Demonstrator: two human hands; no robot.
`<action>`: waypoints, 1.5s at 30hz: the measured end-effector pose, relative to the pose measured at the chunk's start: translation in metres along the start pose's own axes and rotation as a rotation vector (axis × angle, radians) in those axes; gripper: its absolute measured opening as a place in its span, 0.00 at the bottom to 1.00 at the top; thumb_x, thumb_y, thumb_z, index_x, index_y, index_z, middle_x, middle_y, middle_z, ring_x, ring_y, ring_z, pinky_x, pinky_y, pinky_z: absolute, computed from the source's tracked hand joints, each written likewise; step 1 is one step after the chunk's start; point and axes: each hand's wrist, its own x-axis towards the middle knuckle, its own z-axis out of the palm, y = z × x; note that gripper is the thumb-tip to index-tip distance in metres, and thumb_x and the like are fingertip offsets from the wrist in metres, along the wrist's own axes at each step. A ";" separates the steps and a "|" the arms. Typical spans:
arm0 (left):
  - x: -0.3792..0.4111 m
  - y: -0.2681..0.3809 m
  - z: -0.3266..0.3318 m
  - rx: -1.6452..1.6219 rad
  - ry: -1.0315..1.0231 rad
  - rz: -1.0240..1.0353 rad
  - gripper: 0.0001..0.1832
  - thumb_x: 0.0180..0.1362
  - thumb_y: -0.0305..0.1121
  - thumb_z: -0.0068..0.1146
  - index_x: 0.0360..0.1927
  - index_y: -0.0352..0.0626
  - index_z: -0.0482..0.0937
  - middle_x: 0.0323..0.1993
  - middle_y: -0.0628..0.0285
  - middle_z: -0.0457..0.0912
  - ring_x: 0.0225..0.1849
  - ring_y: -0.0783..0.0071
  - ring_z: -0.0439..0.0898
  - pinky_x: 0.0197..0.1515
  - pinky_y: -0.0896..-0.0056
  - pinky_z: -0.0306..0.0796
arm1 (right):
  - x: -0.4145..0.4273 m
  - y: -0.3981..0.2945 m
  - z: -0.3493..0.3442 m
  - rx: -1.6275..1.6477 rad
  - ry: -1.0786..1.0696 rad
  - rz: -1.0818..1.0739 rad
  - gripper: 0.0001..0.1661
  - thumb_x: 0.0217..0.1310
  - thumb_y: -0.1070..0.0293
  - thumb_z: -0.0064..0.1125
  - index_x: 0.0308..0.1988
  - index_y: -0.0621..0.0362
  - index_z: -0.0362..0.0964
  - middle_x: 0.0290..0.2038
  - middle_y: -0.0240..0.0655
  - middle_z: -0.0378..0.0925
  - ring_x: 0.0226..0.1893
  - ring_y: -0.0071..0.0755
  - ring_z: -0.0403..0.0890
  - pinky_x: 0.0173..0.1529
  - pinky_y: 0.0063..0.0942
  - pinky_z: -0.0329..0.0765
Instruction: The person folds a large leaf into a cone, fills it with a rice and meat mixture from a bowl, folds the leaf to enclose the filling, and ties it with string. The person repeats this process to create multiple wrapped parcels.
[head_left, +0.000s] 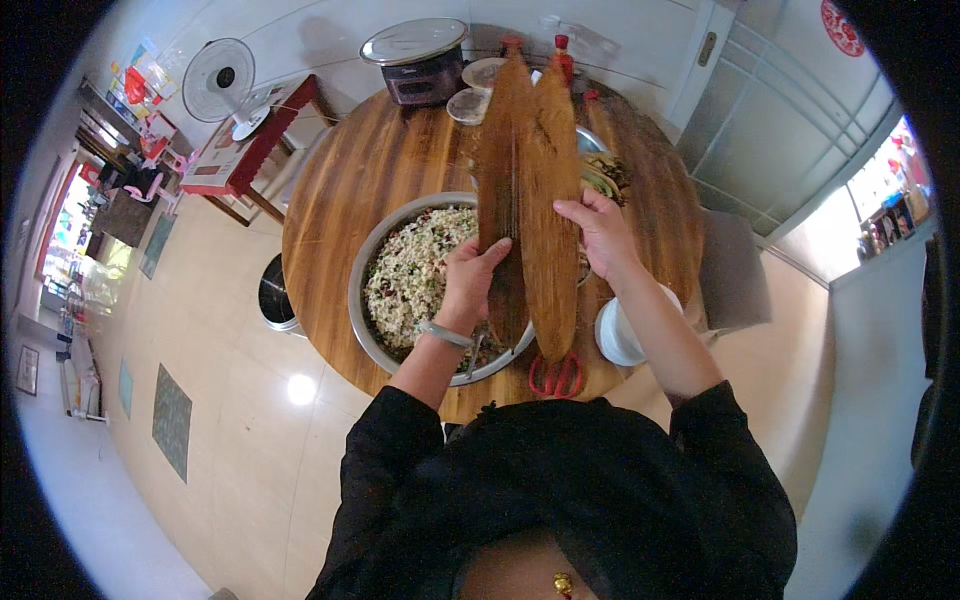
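Two long brown bamboo leaves, a left leaf (501, 165) and a right leaf (550, 225), stand lengthwise side by side in my hands. My left hand (472, 277) grips the left leaf, its thumb on the leaf's face. At the outer edge of the right leaf, my right hand (600, 232) pinches it between thumb and fingers. Beneath the leaves and my left hand lies a large metal basin (360, 315) of rice mixed with beans and green bits (412, 270); a utensil handle shows at its near side. Red-handled scissors (556, 376) lie near the table's front edge, their blades hidden.
The round wooden table (330, 195) holds a lidded electric cooker (420, 67), small dishes (469, 106), red-capped bottles (562, 56) and a partly hidden bowl (591, 140) at the back. A white round container (619, 330) sits right. A bin (276, 296) stands left, a grey stool (735, 277) right.
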 end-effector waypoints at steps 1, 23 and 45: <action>0.003 -0.008 0.002 0.222 0.026 0.162 0.10 0.56 0.25 0.51 0.42 0.37 0.76 0.34 0.59 0.81 0.33 0.70 0.80 0.37 0.70 0.73 | -0.001 -0.001 -0.001 -0.030 0.017 0.010 0.13 0.50 0.73 0.59 0.39 0.64 0.72 0.36 0.33 0.77 0.35 0.28 0.77 0.42 0.26 0.72; 0.008 -0.040 0.047 0.549 0.015 0.389 0.19 0.46 0.29 0.65 0.40 0.34 0.72 0.31 0.62 0.77 0.33 0.77 0.75 0.37 0.76 0.69 | 0.013 0.021 -0.029 0.511 -0.291 0.037 0.17 0.63 0.64 0.43 0.49 0.62 0.64 0.42 0.40 0.73 0.39 0.36 0.76 0.47 0.35 0.75; -0.044 0.030 -0.052 -0.128 0.161 0.352 0.17 0.49 0.19 0.57 0.45 0.36 0.73 0.43 0.60 0.78 0.44 0.70 0.77 0.48 0.68 0.70 | 0.200 0.059 -0.050 -1.048 -0.006 -0.595 0.13 0.55 0.65 0.55 0.40 0.59 0.75 0.38 0.37 0.77 0.39 0.37 0.77 0.46 0.30 0.71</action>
